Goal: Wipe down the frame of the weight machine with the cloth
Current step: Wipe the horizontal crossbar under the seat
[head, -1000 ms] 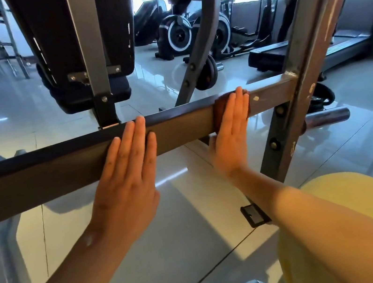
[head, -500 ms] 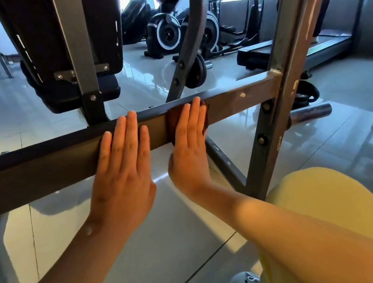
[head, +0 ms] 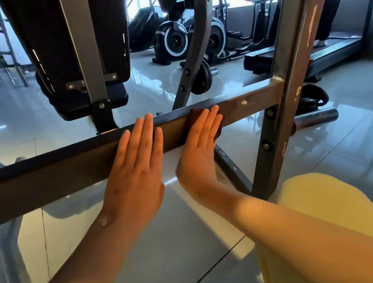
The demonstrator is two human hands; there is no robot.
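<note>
Both hands lie flat against the near face of the machine's long bar (head: 39, 183), side by side and just apart. The left hand (head: 134, 174) is bare, fingers straight and together, palm leaning on the metal as a brace and holding nothing. The right hand (head: 200, 154) is spread the same way, but under its fingers is the cloth (head: 195, 114), a small dark reddish pad pressed to the bar. Only its top edge and a corner by the little finger show. Neither hand curls around anything; the cloth is held in place by pressure alone.

From here I'd say the job is under way but far from done. The cloth sits on the short stretch of bar between the left hand and the post (head: 295, 61) that rises to the right of the right hand. The metal shows no wet streak or clean band, so I cannot tell which parts have already been wiped. A pale speck (head: 244, 102) sits on the bar just right of the cloth, and the post carries scuffs and chipped paint, though these may be wear, not dirt.

What looks left is plenty. There is the long run of bar stretching away left of the left hand, the patch under that hand, the bar's top edge, and the post with its bolts. There is also the slanted strut (head: 192, 61) beyond the right hand's fingertips, and the column (head: 85, 59) carrying the black pad beyond the left hand.
</note>
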